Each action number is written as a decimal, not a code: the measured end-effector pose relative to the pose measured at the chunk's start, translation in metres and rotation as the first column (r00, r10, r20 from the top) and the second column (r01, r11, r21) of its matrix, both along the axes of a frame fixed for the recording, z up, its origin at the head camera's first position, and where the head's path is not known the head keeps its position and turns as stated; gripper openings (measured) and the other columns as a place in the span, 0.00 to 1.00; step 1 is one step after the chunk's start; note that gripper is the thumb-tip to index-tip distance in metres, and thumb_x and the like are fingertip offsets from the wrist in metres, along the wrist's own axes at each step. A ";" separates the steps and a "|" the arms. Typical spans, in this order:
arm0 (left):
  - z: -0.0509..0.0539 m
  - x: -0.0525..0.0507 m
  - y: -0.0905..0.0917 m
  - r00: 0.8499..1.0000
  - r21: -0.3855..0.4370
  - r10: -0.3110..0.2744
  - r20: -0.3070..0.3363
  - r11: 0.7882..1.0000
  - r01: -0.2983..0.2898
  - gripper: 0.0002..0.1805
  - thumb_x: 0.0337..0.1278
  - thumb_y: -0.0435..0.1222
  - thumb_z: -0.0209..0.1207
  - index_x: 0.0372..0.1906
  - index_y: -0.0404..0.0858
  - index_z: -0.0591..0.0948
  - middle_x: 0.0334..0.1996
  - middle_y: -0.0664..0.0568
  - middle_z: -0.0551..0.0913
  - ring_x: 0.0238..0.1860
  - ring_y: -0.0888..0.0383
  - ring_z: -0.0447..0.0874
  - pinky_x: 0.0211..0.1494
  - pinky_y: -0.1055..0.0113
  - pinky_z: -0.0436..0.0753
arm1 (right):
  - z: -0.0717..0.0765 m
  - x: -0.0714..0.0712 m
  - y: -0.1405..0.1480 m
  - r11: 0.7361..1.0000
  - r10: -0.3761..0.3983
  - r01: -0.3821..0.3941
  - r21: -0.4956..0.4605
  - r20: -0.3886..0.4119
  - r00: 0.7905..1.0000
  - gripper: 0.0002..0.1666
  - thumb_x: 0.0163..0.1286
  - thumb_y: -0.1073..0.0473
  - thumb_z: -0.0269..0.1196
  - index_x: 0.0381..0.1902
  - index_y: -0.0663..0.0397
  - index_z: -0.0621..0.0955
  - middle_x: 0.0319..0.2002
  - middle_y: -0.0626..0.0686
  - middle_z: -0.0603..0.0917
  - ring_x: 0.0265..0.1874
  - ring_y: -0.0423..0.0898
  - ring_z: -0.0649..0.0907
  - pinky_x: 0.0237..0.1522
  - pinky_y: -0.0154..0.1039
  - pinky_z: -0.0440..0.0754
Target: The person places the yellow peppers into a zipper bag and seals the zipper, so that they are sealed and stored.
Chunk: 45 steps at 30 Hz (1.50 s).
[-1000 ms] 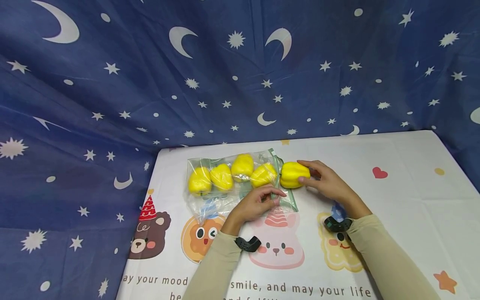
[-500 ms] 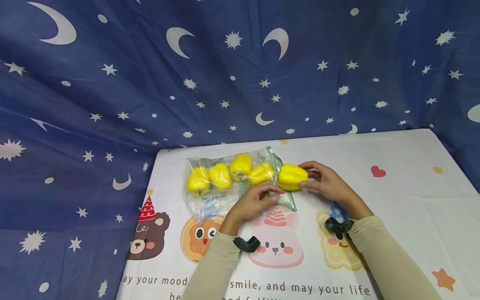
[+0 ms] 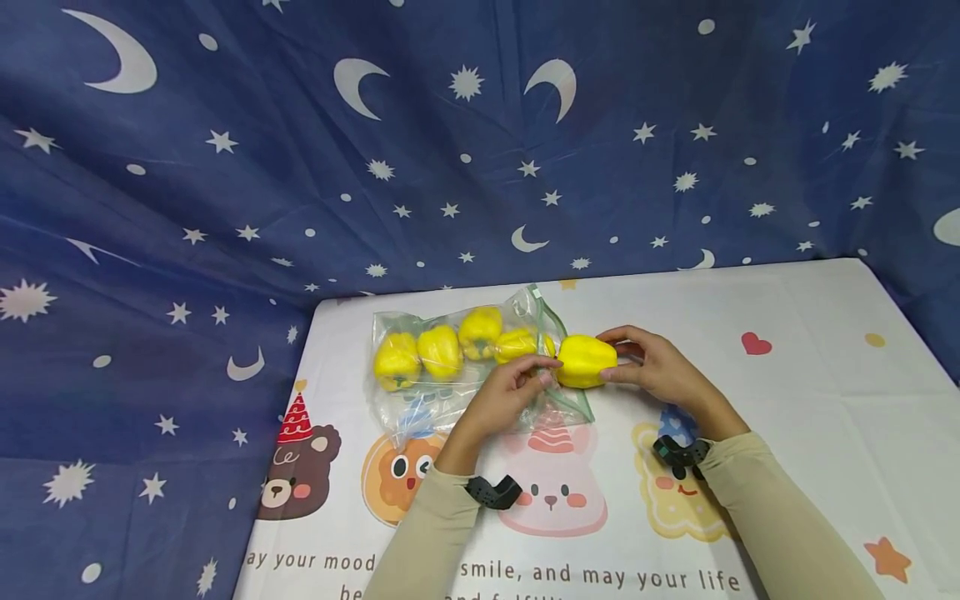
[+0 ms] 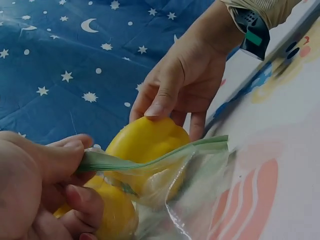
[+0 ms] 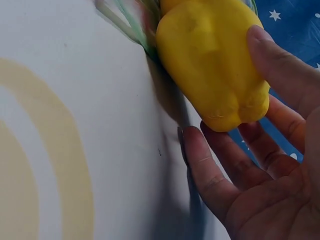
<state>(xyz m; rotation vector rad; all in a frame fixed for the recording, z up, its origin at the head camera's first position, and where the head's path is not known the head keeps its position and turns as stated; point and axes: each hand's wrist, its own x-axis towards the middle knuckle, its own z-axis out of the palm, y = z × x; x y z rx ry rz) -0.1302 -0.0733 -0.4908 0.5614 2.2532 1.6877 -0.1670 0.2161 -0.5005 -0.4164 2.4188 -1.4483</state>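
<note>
A clear zip bag [image 3: 450, 396] with a green zip edge lies on the table, several yellow bell peppers [image 3: 440, 352] inside it. My left hand [image 3: 506, 396] pinches the bag's green edge [image 4: 112, 162] between thumb and fingers, as the left wrist view shows. At the bag's mouth is another yellow bell pepper [image 3: 587, 361], which my right hand [image 3: 654, 367] holds at its right end with thumb and fingertips. The left wrist view has this pepper's stem end behind the clear film at the mouth. Its blunt lower end [image 5: 235, 112] faces my right palm in the right wrist view.
The white tablecloth [image 3: 810, 433] carries printed cartoon figures and lettering. Behind and to the left hangs a dark blue curtain [image 3: 420, 167] with moons and stars. A black band [image 3: 495, 492] sits on each wrist.
The held pepper has shifted slightly down and toward the bag's mouth. My left fingers have moved up a little, and the green edge has lifted and opened wider.
</note>
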 end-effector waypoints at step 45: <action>0.028 0.007 0.010 0.907 0.191 0.301 0.294 0.912 -0.364 0.12 0.67 0.35 0.65 0.50 0.34 0.82 0.34 0.48 0.91 0.18 0.59 0.79 0.21 0.73 0.78 | 0.001 0.014 -0.018 0.963 0.018 0.028 -0.268 0.167 0.986 0.30 0.62 0.55 0.76 0.61 0.52 0.80 0.59 0.58 0.81 0.55 0.53 0.84 0.49 0.35 0.86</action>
